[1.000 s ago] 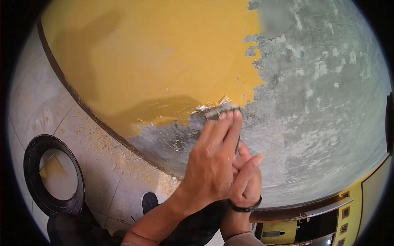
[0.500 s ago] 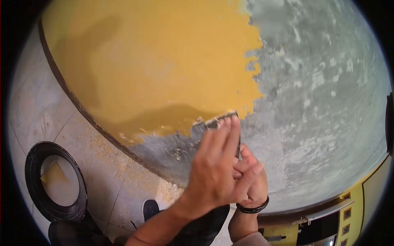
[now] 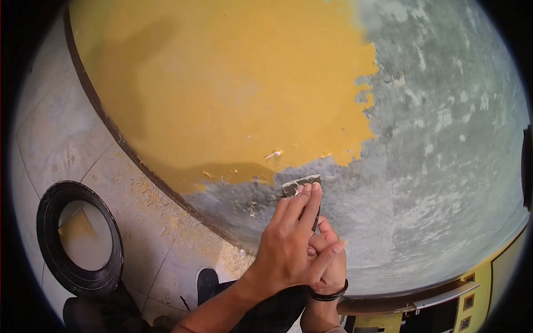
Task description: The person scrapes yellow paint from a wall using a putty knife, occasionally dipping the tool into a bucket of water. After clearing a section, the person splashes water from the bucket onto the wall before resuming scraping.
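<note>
A paint scraper (image 3: 300,182) with a wide dark blade, its edge pale with residue, lies against bare grey plaster just below the yellow paint (image 3: 222,100). My left hand (image 3: 288,244) presses its fingers together on the blade, thumb pointing right. Below and partly behind it, my right hand (image 3: 331,269), with a black band at the wrist, is closed around the scraper's handle, which is mostly hidden. A curled paint flake (image 3: 274,154) clings to the wall above the blade.
A black-rimmed basin (image 3: 47,244) containing pale liquid and a yellowish piece stands on the tiled floor at left. Paint shavings (image 3: 236,258) are heaped along the dark baseboard (image 3: 111,125). My shoe (image 3: 207,283) is near them. Grey scraped wall (image 3: 438,139) extends to the right.
Both hands have drawn the scraper down and slightly left, off the yellow edge. More grey plaster shows where the blade was, and a curled flake is left above. The view has shifted a little.
</note>
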Tool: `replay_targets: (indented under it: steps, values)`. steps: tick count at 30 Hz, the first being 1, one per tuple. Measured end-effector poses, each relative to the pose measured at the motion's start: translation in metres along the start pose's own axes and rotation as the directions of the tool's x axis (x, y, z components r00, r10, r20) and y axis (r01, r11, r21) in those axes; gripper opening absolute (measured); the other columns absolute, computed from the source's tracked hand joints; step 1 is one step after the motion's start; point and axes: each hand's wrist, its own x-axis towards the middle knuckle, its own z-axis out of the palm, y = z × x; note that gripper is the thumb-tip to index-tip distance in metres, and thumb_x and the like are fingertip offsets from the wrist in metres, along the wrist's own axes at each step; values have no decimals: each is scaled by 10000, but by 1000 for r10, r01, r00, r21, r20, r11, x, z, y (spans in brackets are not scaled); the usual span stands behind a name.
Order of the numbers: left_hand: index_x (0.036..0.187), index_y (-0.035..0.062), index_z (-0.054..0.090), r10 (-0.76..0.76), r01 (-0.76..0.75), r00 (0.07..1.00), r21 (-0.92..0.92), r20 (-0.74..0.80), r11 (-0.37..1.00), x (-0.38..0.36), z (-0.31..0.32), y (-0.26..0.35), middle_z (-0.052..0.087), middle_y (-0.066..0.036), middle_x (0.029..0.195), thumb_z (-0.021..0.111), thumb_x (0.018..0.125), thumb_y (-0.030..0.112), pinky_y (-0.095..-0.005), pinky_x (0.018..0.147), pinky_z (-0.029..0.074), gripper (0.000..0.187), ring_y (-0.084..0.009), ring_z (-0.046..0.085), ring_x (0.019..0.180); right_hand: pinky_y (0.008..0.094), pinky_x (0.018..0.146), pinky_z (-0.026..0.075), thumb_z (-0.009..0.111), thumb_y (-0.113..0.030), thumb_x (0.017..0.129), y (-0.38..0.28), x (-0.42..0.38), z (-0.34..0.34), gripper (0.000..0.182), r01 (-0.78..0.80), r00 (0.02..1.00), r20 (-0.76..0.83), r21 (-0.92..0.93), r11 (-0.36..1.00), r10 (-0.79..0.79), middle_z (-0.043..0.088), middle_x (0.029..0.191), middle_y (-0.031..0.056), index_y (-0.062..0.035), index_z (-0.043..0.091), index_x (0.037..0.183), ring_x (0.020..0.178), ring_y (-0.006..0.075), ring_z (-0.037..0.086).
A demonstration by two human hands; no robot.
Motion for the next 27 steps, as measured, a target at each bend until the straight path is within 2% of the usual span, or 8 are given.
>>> replay_targets:
  steps: [3,7,16,20,22,24,26,27]
  values:
    - [1241,-172,418,-53,54,998,30,-30,998,17,-20,1,488,-318,1167,657,783,404,-440,920,406,774,-445,493,1026,217,574,427,570,-49,899,2,23,-15,234,39,936,351,-22,999,-28,538,836,31,-69,446,1096,699,89,522]
    - [1228,-175,428,18,-17,1000,7,-25,1000,15,-19,-7,509,-276,1098,666,773,396,-437,879,417,768,-413,497,948,175,525,371,579,-57,893,-1,-4,13,247,69,993,96,44,997,-73,535,786,11,-51,449,1103,653,41,470]
    - [1201,-198,428,72,-73,997,-18,-17,997,27,-10,8,491,-322,1124,641,793,431,-451,918,401,779,-439,490,1005,172,507,371,566,-49,897,-24,0,1,199,16,975,219,30,999,-22,532,776,13,-44,465,1069,611,43,449]
    - [1203,-191,431,118,-102,987,145,-105,984,39,-11,7,487,-335,1121,642,793,439,-452,927,393,781,-450,484,1005,201,576,443,562,-59,903,-23,8,7,207,194,981,58,-178,965,-187,546,857,44,-39,462,1084,687,65,521]
    - [1203,-192,429,80,-67,992,133,-99,989,40,-16,10,484,-339,1135,648,790,431,-453,935,388,779,-460,478,1014,215,608,468,572,-73,900,-22,22,4,219,1,877,472,196,981,-95,564,907,60,-36,464,1087,728,72,540]
    - [1205,-194,425,49,-48,999,50,-12,998,36,-19,14,482,-339,1137,651,785,432,-457,931,389,787,-458,478,1011,205,585,450,562,-62,900,-24,9,4,222,-40,878,473,212,976,-67,569,889,59,-34,455,1093,691,62,514]
    - [1229,-152,444,103,-101,994,38,-40,994,29,1,17,511,-294,1090,657,751,386,-450,873,413,751,-420,504,962,179,521,372,548,-43,902,-28,-19,13,215,66,987,-149,81,995,-54,544,797,25,-42,446,1091,598,43,418]
    - [1226,-157,441,95,-95,994,5,-52,995,29,10,22,510,-293,1094,658,753,398,-449,874,413,760,-420,504,965,137,537,332,490,-100,892,-30,-13,-5,363,185,977,130,-149,971,-167,534,956,24,37,431,1223,657,8,442]
